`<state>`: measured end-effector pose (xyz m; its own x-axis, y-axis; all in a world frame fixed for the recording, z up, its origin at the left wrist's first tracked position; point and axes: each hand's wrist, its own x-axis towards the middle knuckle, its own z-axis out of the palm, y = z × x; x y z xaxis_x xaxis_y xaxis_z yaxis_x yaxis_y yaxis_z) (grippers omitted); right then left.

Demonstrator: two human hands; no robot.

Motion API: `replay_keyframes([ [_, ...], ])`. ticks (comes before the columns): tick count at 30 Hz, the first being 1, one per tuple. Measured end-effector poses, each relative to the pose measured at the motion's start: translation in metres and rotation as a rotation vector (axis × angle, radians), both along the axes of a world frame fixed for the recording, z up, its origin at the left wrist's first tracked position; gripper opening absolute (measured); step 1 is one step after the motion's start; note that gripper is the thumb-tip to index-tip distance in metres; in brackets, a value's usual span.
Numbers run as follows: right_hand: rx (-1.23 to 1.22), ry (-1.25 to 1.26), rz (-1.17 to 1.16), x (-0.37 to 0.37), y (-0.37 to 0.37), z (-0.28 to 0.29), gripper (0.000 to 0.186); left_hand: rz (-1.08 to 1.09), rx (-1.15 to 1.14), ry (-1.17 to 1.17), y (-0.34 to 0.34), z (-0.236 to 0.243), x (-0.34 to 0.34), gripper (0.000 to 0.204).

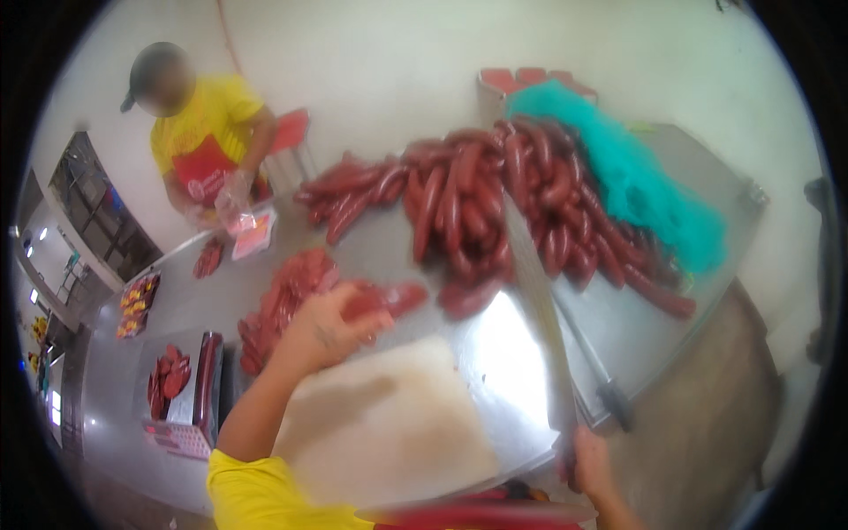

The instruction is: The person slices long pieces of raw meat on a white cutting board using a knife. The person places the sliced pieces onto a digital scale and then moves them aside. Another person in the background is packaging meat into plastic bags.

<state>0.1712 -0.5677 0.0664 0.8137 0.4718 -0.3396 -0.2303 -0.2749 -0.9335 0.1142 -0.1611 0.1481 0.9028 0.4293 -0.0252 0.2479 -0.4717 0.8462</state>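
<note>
Holding, right hand: the right hand [590, 461] sits low at the near edge of the steel table [530, 353], fingers wrapped tight round the handle of a long knife [537, 309]. The blade runs up and away across the tabletop, tip pointing at the big sausage heap.

Cutting board: a pale board [389, 424] lies at the near edge of the table, pretty much bare, between the two hands.

Left hand: the left hand [325, 329] is just past the far edge of the board, fingers curled down over a red sausage [389, 300] and gripping it. The sausage lies on the table, sticking out toward the right from under the hand.

Cut pieces: a mound of red sausage pieces [287, 300] sits just beyond the left hand, toward the left side of the table.

Scale: near the left edge there's a small scale or box [190, 389] with some red pieces on top, too blurry to say much more.

Big heap: a large pile of whole red sausages [495, 194] spreads over the far half of the table.

Netting: a heap of teal netting [636, 177] lies at the far right corner, touching the pile.

Co-worker: a person in a yellow shirt [208, 115] stands at the far left edge, gloved hands on a small packet [252, 231].
</note>
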Motion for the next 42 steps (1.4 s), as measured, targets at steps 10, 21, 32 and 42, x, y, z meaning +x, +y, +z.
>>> replay_keyframes([
  [10, -0.505, -0.334, 0.615, 0.009, 0.003, -0.026, 0.054, -0.118, 0.779, 0.151, -0.126, -0.142, -0.118, 0.054],
  [21, -0.914, -0.795, 1.061, 0.057, -0.008, 0.065, 0.049, 0.13, 0.851, -0.491, -0.154, -0.193, -0.114, 0.026],
  [32, -0.498, -0.678, 1.183, 0.041, 0.106, -0.058, 0.05, 0.196, 0.834, -0.451, -0.157, -0.187, -0.107, 0.022],
  [42, -0.778, -0.632, 1.183, 0.066, -0.016, 0.032, 0.044, 0.175, 0.847, -0.523, -0.151, -0.192, -0.108, 0.022],
])
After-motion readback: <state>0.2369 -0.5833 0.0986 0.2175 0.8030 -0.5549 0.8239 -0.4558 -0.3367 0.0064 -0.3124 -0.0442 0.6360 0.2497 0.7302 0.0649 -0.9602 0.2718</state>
